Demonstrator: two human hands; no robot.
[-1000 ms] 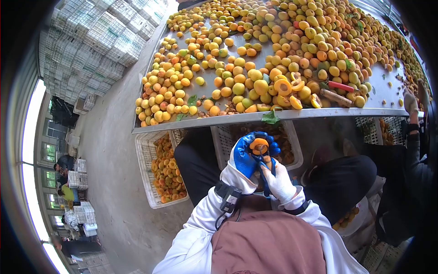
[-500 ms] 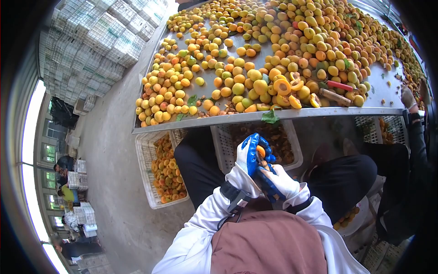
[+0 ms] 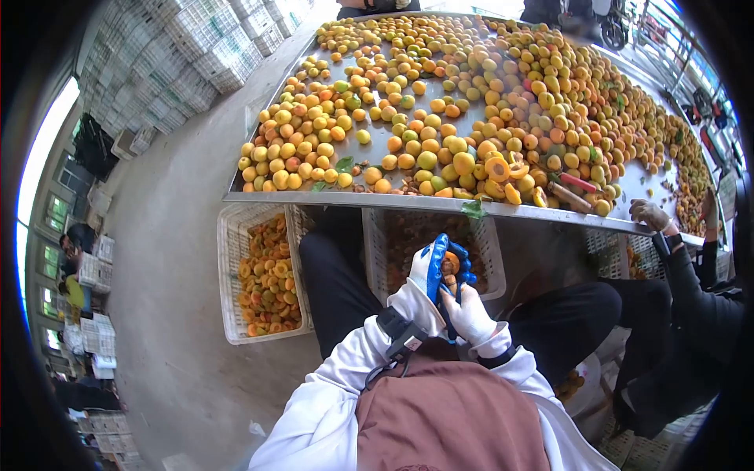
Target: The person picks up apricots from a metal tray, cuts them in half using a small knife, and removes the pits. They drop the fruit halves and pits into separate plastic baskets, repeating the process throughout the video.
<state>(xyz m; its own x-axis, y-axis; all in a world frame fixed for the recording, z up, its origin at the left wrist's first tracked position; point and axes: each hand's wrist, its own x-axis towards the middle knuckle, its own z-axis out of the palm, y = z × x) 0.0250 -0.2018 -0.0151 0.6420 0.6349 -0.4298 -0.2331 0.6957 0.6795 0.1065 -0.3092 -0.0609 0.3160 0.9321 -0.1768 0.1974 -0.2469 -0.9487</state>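
My left hand point(image 3: 433, 265), in a white glove with a blue coated palm, is closed around an orange apricot point(image 3: 451, 261) in front of my lap. My right hand point(image 3: 471, 314), gloved the same way, grips a wooden-handled tool point(image 3: 450, 280) against the fruit; its working end is hard to make out. Below the hands, a white crate point(image 3: 492, 259) holds dark scraps and pieces. Halved apricots point(image 3: 497, 168) lie among whole ones point(image 3: 424, 160) at the near edge of the metal table point(image 3: 353, 200).
A crate of apricot halves point(image 3: 226, 275) stands on the floor to the left. On the table rest a wooden handle point(image 3: 569, 197) and a red handle point(image 3: 578, 183). A co-worker's gloved hand point(image 3: 650, 214) is at the right edge. Stacked crates point(image 3: 169, 63) fill the back left.
The view has shifted, showing more of the table's far side. My right hand has turned and sits closer under the apricot. The co-worker's gloved hand has come to the table's near edge.
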